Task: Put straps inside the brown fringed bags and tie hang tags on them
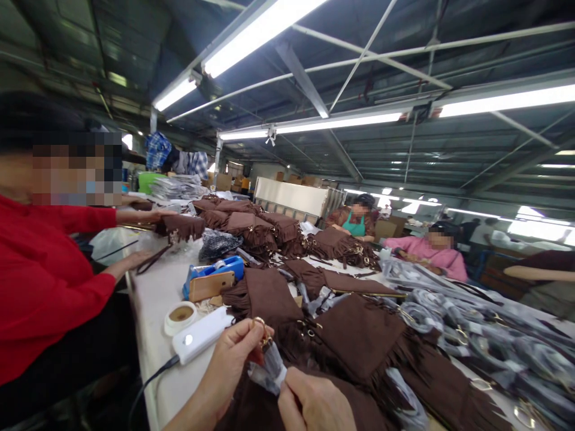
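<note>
My left hand (231, 356) pinches a gold metal ring and clasp (265, 335) near the front of the table. From the clasp hangs a piece wrapped in clear plastic (268, 368), and my right hand (314, 401) grips its lower end with curled fingers. Beneath and beyond both hands lie dark brown fringed bags (359, 335) with gold fittings. To the left of my left hand is a white device (202, 335) with a black cable.
A tape roll (180, 317), a phone (212, 286) and a blue tape dispenser (233, 267) stand left of the bags. Plastic-wrapped straps (476, 329) cover the right side. A person in red (49, 269) handles a brown bag at left; others sit across the table.
</note>
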The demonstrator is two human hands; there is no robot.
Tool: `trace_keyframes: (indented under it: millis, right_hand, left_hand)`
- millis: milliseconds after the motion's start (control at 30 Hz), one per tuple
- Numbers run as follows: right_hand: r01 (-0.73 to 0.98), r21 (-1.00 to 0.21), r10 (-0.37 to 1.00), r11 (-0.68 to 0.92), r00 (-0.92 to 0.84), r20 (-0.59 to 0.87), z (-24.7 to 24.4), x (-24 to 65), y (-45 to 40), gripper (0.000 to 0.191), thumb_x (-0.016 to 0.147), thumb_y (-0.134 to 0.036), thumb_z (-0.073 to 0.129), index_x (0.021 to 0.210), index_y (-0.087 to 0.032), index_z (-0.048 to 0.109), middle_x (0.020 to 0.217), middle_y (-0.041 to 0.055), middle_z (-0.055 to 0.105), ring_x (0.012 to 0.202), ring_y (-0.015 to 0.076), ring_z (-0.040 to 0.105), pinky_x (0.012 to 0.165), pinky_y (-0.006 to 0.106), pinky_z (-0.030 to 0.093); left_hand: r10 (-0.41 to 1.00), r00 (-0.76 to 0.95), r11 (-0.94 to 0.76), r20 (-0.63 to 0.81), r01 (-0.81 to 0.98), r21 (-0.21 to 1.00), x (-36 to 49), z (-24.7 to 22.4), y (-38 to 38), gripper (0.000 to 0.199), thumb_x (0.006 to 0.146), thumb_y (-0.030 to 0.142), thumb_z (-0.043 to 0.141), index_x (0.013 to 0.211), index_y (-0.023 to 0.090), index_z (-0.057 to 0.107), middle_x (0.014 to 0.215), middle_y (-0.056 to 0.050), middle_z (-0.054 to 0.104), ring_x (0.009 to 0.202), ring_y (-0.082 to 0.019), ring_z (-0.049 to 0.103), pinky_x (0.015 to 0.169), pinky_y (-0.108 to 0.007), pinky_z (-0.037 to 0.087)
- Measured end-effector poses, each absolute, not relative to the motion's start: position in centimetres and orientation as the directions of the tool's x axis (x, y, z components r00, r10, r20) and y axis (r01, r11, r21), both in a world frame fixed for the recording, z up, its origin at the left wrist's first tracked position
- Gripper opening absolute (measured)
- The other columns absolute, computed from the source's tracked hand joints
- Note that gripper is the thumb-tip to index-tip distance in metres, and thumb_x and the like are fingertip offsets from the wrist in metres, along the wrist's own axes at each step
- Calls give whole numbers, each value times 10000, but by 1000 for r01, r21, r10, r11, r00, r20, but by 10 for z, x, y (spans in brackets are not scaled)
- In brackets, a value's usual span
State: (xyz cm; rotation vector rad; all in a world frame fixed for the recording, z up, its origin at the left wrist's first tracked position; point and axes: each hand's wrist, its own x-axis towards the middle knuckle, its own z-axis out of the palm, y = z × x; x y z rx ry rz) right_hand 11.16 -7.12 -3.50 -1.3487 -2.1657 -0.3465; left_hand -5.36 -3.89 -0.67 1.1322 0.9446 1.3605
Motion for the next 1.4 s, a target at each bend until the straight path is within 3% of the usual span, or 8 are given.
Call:
trace_keyframes:
  millis: [267,567,833,967,1100,1167,1233,1400]
  right_hand:
    - [896,-160,825,415,-296,481,-26,115,-74,243,865,-170,461,660,-232,576,597,-11,700,505,134,635,490,297,179]
    - [626,-665,909,407,-206,362,2,133,-78,139,830,-238,533,744,-194,633,714,-7,623,635,144,543,587,226,361]
    - [222,-900,921,374,-203,333,-1,129,-77,281,919,-385,515,823,-165,662,721,-4,602,672,139,526,632,232,423]
    - [224,-866,894,448,-104,435,8,140,-81,232,904,-345,557,801,-175,676,637,-24,571,582,115,494,557,223,404]
    - [75,-865,858,495,116,501,35,178,-99,184,875,-357,637,967,-203,678,617,-44,546,462,73,368,418,193,270]
    - [-47,-864,858,501,163,488,50,198,-116,217,851,-376,683,1006,-230,647,565,-67,508,413,60,300,384,182,195]
    - [-73,-909,908,410,129,399,62,211,-136,219,825,-409,716,934,-241,628,523,-77,485,388,55,275,372,180,150]
    - [336,-932,974,136,-218,64,65,207,-171,244,846,-415,672,735,-204,623,590,-12,591,522,104,478,484,208,335]
  left_hand:
    - [970,193,-124,151,-144,982,-49,-3,-50,316,660,459,749,757,161,795,689,-56,716,633,-156,554,618,-244,411]
    - [842,540,43,18,-101,994,-65,21,-60,558,591,143,693,1138,248,725,1085,-56,745,991,-260,676,839,-318,520]
    - [763,580,-392,285,66,918,-51,46,-69,755,594,42,443,1288,285,610,1407,61,538,1404,-225,367,1210,-419,164]
    - [721,574,-512,389,63,857,-48,37,-70,748,724,56,440,1436,283,436,1491,33,450,1387,-212,395,1183,-429,267]
    - [679,625,-684,384,350,640,-55,-1,-79,870,792,202,628,1533,255,175,1576,-83,303,1419,-279,325,1169,-484,277]
    - [622,746,-754,238,491,436,-56,-26,-81,846,723,210,713,1476,222,327,1542,-136,361,1398,-351,341,1138,-546,299]
    - [622,777,-763,100,572,300,-54,-45,-79,469,781,148,626,1244,193,571,1362,-142,573,1260,-344,513,1038,-503,423]
    - [780,620,-603,88,707,371,-48,-40,-58,240,865,65,399,862,188,606,828,-69,706,828,-237,673,750,-309,488]
